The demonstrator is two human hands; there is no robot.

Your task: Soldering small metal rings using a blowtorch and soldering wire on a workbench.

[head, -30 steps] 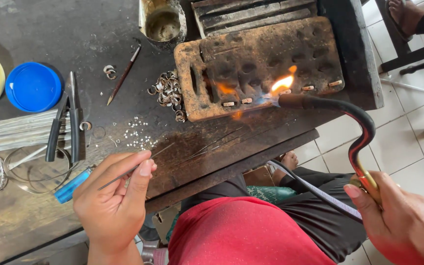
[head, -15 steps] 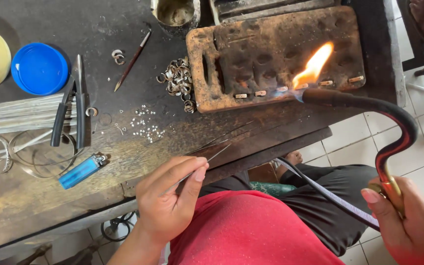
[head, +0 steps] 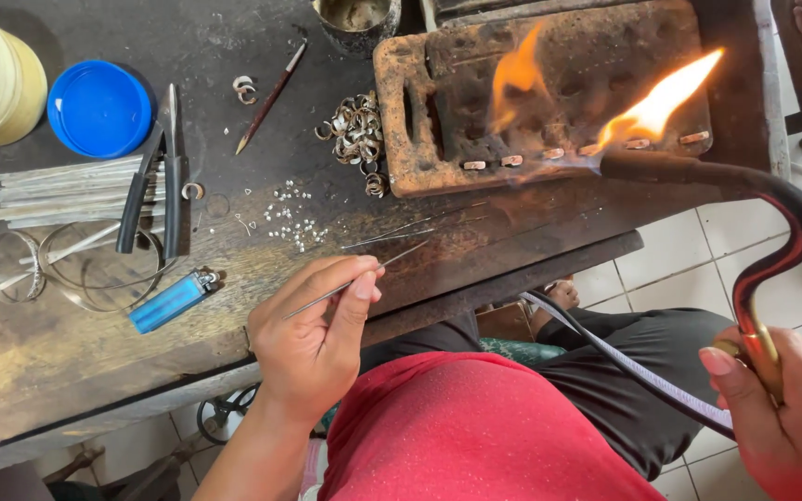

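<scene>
Torch [head: 754, 213] in the right hand [head: 786, 417], fingers wrapped around its brass grip at the lower right, and the dark curved neck arches up and over to the left, its tip spitting a bright orange flame [head: 656, 102] across the scorched soldering block [head: 549, 83]. A second lick of flame rises off the block near its middle, and a row of small pale pieces [head: 549, 156] sits along the block's front edge, right by the nozzle. A hose [head: 624, 362] trails from the grip across the lap. Over to the left hand [head: 313, 334]: it pinches a thin metal pick [head: 364, 278] between thumb and fingertips, the point aimed up and right toward the block but well short of it, hovering over the worn wooden bench [head: 67, 362]. Just left of that hand lies a blue lighter [head: 171, 301]. Above it, a scatter of tiny silver bits [head: 291, 218], and further up a heap of rings [head: 356, 134] touching the block's left edge. Black-handled pliers [head: 155, 186] lie across a bundle of silver strips [head: 58, 195], wire hoops [head: 76, 269] beneath them. A blue lid [head: 99, 107] and a yellow tub [head: 2, 83] sit at the top left, a slim brush [head: 271, 97] angled near them.
</scene>
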